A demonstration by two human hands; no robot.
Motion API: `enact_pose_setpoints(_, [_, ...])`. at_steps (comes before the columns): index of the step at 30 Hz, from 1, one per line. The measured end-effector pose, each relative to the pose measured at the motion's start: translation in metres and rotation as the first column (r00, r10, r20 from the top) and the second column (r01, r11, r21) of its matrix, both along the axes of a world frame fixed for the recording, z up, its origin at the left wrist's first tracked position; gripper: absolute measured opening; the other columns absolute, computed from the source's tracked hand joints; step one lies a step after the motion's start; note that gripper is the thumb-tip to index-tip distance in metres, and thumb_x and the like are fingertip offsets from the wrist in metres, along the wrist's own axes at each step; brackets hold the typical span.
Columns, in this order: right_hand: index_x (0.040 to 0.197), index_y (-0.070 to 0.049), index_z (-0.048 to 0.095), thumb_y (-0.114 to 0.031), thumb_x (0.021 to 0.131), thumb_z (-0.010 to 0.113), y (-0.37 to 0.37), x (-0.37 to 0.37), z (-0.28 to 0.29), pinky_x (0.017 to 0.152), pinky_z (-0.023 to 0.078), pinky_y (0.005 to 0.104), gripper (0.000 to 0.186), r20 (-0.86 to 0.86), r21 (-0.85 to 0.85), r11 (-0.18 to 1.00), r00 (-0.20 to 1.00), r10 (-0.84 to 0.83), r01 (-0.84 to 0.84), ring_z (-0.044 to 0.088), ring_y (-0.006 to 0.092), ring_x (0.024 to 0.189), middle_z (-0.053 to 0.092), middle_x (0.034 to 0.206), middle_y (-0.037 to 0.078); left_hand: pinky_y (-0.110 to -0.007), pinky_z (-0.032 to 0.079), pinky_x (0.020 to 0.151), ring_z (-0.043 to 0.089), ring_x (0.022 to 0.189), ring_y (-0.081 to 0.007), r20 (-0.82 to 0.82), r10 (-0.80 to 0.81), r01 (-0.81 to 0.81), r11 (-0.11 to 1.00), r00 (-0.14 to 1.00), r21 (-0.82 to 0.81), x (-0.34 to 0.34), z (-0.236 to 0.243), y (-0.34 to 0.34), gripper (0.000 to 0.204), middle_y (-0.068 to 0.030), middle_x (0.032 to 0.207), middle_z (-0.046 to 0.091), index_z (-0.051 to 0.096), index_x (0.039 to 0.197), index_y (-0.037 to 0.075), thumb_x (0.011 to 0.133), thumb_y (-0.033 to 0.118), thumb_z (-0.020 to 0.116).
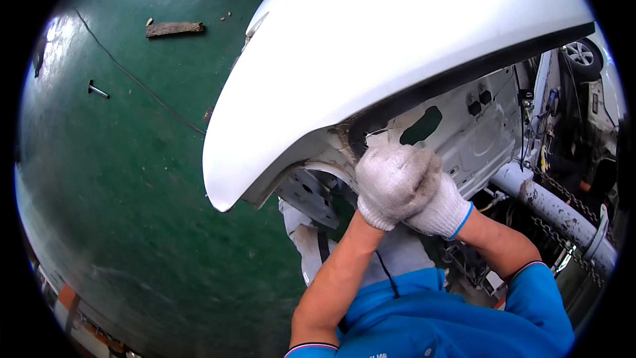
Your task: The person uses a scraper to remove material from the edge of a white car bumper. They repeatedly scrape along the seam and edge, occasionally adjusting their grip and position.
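Observation:
My left hand [387, 182], in a white knit glove, is closed, with its back upward, at the inner lower edge of the white car body panel [358, 20]. My right hand [440, 207], gloved with a blue cuff, lies just under and beside it, mostly hidden by it. The hands are pressed together; what their fingers hold is hidden. Just beyond them are a dark trim strip [424, 96], a pale torn edge and an inner metal panel [474, 143] with an oblong cutout. A curved wheel-arch edge [291, 169] runs left of my hands.
A thick pale steel tube [549, 204] with chains runs along the right, near car parts and a wheel [580, 54]. On the green floor [132, 192] lie a wooden block [173, 29], a small metal tool [98, 90], and cables. My legs are below the panel.

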State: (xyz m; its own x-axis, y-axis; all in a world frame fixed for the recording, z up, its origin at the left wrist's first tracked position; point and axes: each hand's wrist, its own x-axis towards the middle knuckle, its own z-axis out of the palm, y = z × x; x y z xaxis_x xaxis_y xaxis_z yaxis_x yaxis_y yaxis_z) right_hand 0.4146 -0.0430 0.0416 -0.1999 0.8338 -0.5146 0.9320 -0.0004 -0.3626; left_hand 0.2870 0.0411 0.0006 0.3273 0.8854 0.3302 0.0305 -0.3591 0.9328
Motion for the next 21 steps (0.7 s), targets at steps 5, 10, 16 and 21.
enact_pose_setpoints(5, [0.118, -0.016, 0.070, -0.034, 0.085, 0.073, -0.026, 0.014, -0.010, 0.086, 0.060, 0.0492, 0.038, 0.006, -0.016, 0.998, 0.998, 0.061, -0.061, 0.072, 0.0376, 0.100, 0.073, 0.111, 0.014, -0.040, 0.058, 0.064, 0.073, 0.068, -0.0295, -0.021, -0.016, 0.016, 0.999, 1.000, -0.031, 0.007, 0.002, -0.018, 0.013, -0.0102, 0.079, 0.075, 0.078, 0.088, 0.007, 0.080, 0.017, 0.079])
enact_pose_setpoints(10, [0.129, -0.017, 0.066, -0.032, 0.089, 0.069, -0.018, 0.009, -0.007, 0.112, 0.043, 0.0548, 0.043, -0.083, -0.171, 0.983, 0.993, -0.080, 0.065, 0.056, 0.0374, 0.130, 0.064, 0.136, 0.012, -0.040, 0.058, 0.063, 0.072, 0.067, -0.0294, -0.083, -0.034, 0.034, 0.999, 0.996, -0.007, 0.005, 0.008, -0.010, 0.013, -0.0099, 0.077, 0.074, 0.078, 0.088, 0.007, 0.080, 0.017, 0.078])
enact_pose_setpoints(16, [0.116, -0.016, 0.071, -0.034, 0.086, 0.072, 0.013, -0.007, 0.002, 0.085, 0.061, 0.0478, 0.036, -0.019, 0.001, 1.000, 1.000, 0.007, -0.007, 0.073, 0.0348, 0.101, 0.075, 0.112, 0.013, -0.041, 0.056, 0.061, 0.069, 0.064, -0.0298, -0.022, 0.033, -0.032, 0.999, 0.999, 0.033, -0.002, 0.001, 0.013, 0.012, -0.0099, 0.073, 0.070, 0.077, 0.086, 0.007, 0.080, 0.017, 0.078])
enact_pose_setpoints(21, [0.116, -0.015, 0.071, -0.035, 0.086, 0.072, 0.010, -0.005, 0.004, 0.083, 0.061, 0.0479, 0.036, 0.028, -0.077, 0.997, 1.000, -0.005, 0.007, 0.073, 0.0351, 0.098, 0.075, 0.111, 0.013, -0.041, 0.055, 0.061, 0.070, 0.066, -0.0296, -0.020, -0.020, 0.021, 1.000, 1.000, 0.018, -0.003, 0.001, 0.009, 0.011, -0.0100, 0.076, 0.072, 0.077, 0.085, 0.007, 0.080, 0.017, 0.078])
